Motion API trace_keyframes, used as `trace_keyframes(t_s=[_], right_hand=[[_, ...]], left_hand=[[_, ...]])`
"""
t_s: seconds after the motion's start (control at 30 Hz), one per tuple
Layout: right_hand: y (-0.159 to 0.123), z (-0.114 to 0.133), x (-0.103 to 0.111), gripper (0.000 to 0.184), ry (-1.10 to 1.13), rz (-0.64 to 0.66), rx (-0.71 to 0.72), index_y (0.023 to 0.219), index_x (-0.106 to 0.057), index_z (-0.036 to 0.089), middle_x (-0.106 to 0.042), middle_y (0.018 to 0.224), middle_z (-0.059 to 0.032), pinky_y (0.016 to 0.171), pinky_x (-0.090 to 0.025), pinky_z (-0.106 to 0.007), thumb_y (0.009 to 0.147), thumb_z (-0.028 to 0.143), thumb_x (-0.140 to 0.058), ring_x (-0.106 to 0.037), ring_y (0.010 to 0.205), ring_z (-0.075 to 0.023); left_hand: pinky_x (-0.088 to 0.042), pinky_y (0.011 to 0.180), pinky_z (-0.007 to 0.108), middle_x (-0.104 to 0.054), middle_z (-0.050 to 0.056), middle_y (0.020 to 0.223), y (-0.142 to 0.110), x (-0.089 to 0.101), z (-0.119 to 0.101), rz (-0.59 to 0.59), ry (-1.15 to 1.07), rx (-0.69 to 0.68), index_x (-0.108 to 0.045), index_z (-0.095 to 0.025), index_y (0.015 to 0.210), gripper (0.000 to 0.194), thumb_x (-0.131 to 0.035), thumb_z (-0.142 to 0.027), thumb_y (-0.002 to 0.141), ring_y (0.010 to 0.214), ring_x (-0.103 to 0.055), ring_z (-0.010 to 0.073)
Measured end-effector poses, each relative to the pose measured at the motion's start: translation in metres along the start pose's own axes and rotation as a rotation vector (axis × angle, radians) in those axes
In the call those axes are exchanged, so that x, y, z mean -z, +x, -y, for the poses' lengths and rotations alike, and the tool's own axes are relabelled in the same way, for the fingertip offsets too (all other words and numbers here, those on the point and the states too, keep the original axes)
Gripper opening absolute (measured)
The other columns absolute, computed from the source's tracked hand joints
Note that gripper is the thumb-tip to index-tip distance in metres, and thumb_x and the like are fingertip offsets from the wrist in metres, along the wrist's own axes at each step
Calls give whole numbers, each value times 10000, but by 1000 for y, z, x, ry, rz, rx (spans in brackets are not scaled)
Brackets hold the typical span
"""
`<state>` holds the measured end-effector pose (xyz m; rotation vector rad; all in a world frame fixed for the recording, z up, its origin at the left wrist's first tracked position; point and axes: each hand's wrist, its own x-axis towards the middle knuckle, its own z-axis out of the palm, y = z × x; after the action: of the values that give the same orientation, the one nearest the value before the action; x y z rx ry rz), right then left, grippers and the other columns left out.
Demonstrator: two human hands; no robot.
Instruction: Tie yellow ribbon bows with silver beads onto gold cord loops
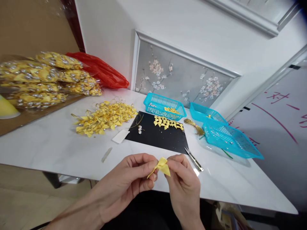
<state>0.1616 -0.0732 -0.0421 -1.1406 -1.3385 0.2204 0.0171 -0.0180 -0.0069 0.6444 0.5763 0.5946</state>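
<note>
My left hand and my right hand meet over the near edge of the white table. Both pinch a small yellow ribbon bow between thumbs and fingers. One tail of the bow hangs down toward my left thumb. Just beyond the hands lies a black mat with several yellow bows in a row and two small silver bells on a gold thread.
Small snips lie right of the mat. A heap of finished yellow bows sits at left, bagged ones behind. Three turquoise baskets stand at the back right, with a gold thread bundle.
</note>
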Motion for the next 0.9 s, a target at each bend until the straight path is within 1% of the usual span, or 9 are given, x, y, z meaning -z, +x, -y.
trace_keyframes(t_s=[0.13,0.2,0.3,0.37,0.47,0.53,0.73,0.83,0.9], right_hand=[[-3,-1,-2,205,-47,-35,-96,927,-610,263,-637,827,42,626,-506,-158,873,68,-584,-624,728,-85],[-5,1,-1,224,-81,-37,-84,1014,-576,269,-660,895,34,672,-526,-160,904,78,-537,-653,779,-86],[-3,7,3,271,-228,-9,116,1100,-573,235,-672,977,-17,801,-527,-227,926,51,-475,-647,907,-123],[1,12,5,258,-348,-32,267,1085,-614,205,-659,993,-57,832,-512,-285,908,42,-521,-616,942,-162],[5,17,4,204,-427,-59,358,973,-675,187,-618,928,-75,737,-504,-299,853,30,-626,-581,846,-172],[4,18,0,207,-434,-22,374,933,-680,172,-610,872,-74,678,-495,-292,839,-4,-625,-563,777,-161],[0,15,-10,242,-447,70,356,937,-632,126,-583,851,-103,631,-489,-300,868,-51,-482,-546,771,-175],[-2,14,-9,244,-267,40,296,915,-612,176,-581,895,-78,656,-495,-281,881,-29,-483,-561,825,-169],[-4,14,-6,224,-65,27,185,896,-586,206,-605,945,-58,701,-513,-278,914,14,-472,-596,862,-157]], left_hand=[[-480,548,118,-618,-7,623,1,-1,-1,-19,88,-75,-727,-141,710,144,-814,-254,733,548,-522,50],[-476,563,135,-608,-19,627,2,-1,-1,-47,174,-148,-720,-156,709,153,-806,-280,736,568,-515,62],[-469,587,161,-609,-30,613,4,0,-2,-100,387,-297,-725,-181,734,131,-756,-299,782,591,-527,82],[-467,595,181,-620,-28,611,5,1,-2,-123,545,-387,-729,-191,745,124,-721,-298,806,603,-540,98],[-477,612,213,-648,-17,650,6,2,1,-134,677,-445,-726,-195,755,142,-693,-321,813,639,-560,128],[-483,629,226,-669,-9,692,7,3,3,-131,702,-444,-724,-199,776,151,-685,-340,812,669,-573,142],[-475,650,248,-645,-7,705,14,11,8,-112,734,-420,-707,-187,791,195,-681,-380,803,687,-561,154],[-464,645,256,-625,-9,695,21,17,8,-118,745,-430,-686,-178,787,211,-657,-385,811,677,-552,156],[-457,652,260,-637,-3,717,26,22,6,-138,817,-445,-678,-175,796,201,-633,-369,823,694,-561,162]])
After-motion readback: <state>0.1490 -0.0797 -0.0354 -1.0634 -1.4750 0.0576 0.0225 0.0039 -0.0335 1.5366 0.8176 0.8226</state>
